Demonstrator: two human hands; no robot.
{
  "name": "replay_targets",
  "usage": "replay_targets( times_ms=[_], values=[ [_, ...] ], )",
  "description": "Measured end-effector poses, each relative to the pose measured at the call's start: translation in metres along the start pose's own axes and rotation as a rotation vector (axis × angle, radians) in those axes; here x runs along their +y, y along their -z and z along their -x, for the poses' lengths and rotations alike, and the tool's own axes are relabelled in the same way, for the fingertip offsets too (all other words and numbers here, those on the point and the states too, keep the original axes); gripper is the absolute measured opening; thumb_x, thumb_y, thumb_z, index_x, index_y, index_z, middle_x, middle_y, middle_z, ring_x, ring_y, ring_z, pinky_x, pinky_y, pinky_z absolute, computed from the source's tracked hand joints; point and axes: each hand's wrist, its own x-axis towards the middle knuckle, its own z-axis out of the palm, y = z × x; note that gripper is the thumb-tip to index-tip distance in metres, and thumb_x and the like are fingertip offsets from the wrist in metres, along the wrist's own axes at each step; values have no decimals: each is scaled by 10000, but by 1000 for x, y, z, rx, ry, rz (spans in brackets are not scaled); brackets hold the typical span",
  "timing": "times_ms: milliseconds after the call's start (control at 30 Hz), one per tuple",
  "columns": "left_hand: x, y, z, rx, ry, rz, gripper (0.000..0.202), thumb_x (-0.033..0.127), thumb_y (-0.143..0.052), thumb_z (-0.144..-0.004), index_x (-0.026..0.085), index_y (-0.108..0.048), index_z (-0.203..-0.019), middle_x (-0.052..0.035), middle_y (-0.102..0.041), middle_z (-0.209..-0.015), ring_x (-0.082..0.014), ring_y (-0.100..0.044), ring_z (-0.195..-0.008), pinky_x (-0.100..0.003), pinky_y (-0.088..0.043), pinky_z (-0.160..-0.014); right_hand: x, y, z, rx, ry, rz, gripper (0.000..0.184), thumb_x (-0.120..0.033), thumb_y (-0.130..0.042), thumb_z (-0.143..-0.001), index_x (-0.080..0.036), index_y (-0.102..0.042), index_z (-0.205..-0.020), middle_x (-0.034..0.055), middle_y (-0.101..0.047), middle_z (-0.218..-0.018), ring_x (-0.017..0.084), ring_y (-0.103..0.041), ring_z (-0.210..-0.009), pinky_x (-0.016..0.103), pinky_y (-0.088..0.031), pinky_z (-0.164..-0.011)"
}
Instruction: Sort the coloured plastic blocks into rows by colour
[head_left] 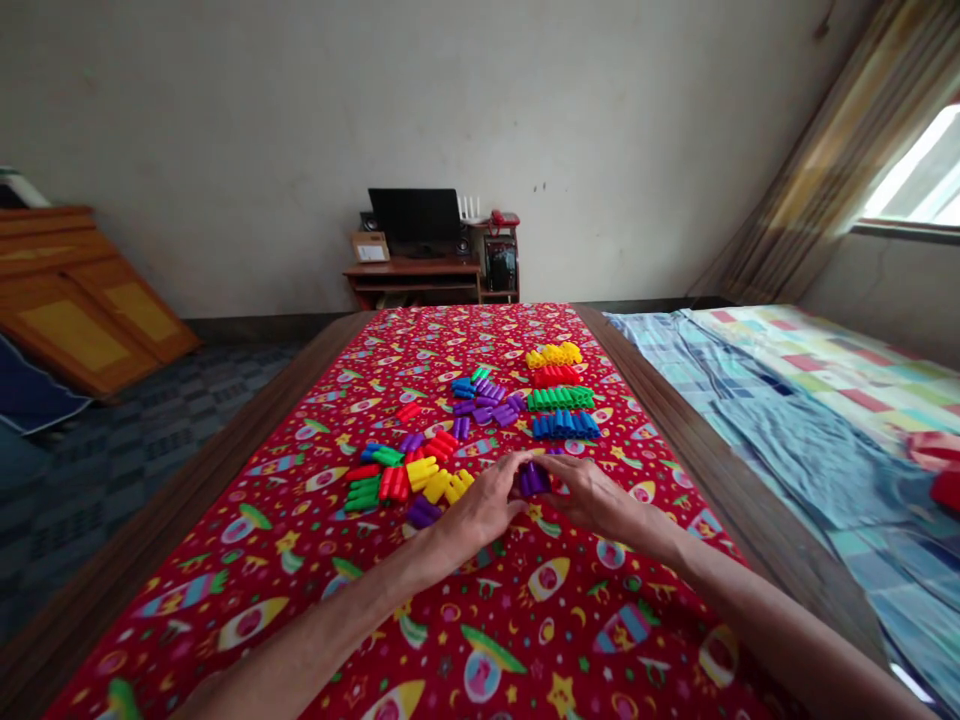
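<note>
My left hand (486,505) and my right hand (592,495) meet over a red patterned cloth (465,620), both pinched on a small purple block cluster (533,480) between them. Just left lies a loose pile of mixed blocks (409,475) in red, green, yellow and purple. Beyond the hands, sorted rows lie side by side: a blue row (565,425), a green row (560,398), a red row (556,376) and a yellow row (553,354). A scattered purple and blue heap (486,398) sits left of those rows.
The cloth covers a long wooden table (675,420). A bed with a checked sheet (787,400) runs along the right. A desk with a monitor (416,215) stands at the far wall. Orange wooden panels (82,300) lean at left.
</note>
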Motion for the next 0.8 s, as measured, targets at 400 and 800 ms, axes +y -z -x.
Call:
replay_targets(
  times_ms=[400, 800],
  values=[
    [-53, 39, 35, 12, -96, -422, 270, 279, -563, -913, 133, -665, -1116, -147, -664, -1218, -290, -605, -1160, -464, -482, -1026, 53, 36, 38, -99, -436, 163, 369, -213, -524, -873, -128, -624, -1218, 104, -730, -884, 182, -651, -698, 276, -481, -647],
    [-65, 35, -68, 58, -93, -447, 317, 236, -654, -858, 146, -621, -1161, -126, -632, -1232, -260, -543, -1205, -416, -442, -1045, 26, 25, 21, 131, -355, 68, 375, -352, -438, -961, -122, -703, -1094, 25, -629, -573, 99, -495, -449, 211, -349, -480]
  ],
)
